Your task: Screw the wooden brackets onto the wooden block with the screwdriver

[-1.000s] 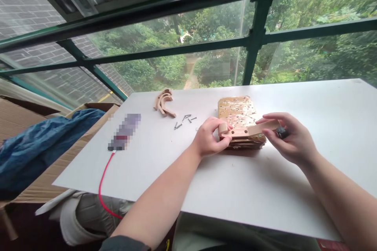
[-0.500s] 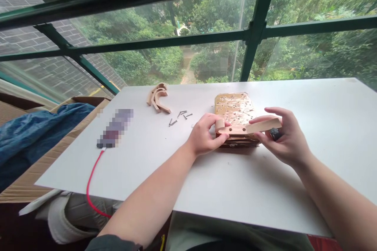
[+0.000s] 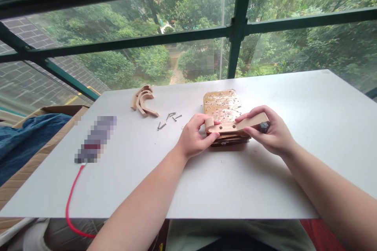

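A pale wooden hook [image 3: 227,128] with two dark screw holes lies across the front edge of a tape-wrapped cardboard block [image 3: 222,102]. My left hand [image 3: 194,135] pinches its short curled end between thumb and fingers. At the longer, angled end, my right hand [image 3: 269,131] grips the wood with its thumb in front and fingers behind. A small dark knob-like object [image 3: 264,127] shows in the right palm, the rest of it hidden. Several screws [image 3: 169,119] are scattered left of the block. More wooden hooks [image 3: 144,101] lie in a pile behind them.
A blurred-out device [image 3: 96,139] with a red cable [image 3: 69,200] lies on the left of the white table [image 3: 200,188]. Beside the table stands a cardboard box [image 3: 63,109] with blue cloth [image 3: 32,137] in it. A green-framed window [image 3: 129,41] rises behind the far edge.
My right fingers, which were lifted and spread, have closed onto the hook's angled end. The left hand keeps its pinch. The camera has turned, so the scene sits farther left.
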{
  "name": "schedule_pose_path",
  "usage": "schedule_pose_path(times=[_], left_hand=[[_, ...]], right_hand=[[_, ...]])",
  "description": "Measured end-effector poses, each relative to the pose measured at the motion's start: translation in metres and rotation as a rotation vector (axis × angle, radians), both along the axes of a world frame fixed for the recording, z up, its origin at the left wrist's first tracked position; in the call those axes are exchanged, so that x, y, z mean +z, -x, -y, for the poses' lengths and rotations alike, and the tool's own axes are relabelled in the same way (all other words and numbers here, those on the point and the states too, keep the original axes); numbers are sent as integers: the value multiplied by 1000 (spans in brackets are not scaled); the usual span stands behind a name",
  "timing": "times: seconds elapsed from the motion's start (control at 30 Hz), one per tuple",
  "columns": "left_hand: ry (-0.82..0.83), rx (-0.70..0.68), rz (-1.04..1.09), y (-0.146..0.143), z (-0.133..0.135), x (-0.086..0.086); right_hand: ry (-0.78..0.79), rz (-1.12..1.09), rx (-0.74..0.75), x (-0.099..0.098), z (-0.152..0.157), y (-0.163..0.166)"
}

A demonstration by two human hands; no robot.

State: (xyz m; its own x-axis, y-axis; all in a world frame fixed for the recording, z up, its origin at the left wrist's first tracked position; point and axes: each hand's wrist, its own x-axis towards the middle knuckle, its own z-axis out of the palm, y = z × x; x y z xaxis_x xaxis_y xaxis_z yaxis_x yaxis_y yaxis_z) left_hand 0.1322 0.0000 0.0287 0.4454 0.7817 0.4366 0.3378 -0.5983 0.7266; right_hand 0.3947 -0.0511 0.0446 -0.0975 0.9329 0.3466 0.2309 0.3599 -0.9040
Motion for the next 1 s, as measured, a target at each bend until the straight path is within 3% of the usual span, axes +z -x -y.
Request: schedule_pose_path(times=[0.43, 1.0], left_hand=[[-13, -78, 30, 2, -3, -1], [-19, -131, 40, 4, -5, -3]], right_hand=[[50, -50, 2, -2, 3, 0], [16, 136, 45, -2, 5, -11]])
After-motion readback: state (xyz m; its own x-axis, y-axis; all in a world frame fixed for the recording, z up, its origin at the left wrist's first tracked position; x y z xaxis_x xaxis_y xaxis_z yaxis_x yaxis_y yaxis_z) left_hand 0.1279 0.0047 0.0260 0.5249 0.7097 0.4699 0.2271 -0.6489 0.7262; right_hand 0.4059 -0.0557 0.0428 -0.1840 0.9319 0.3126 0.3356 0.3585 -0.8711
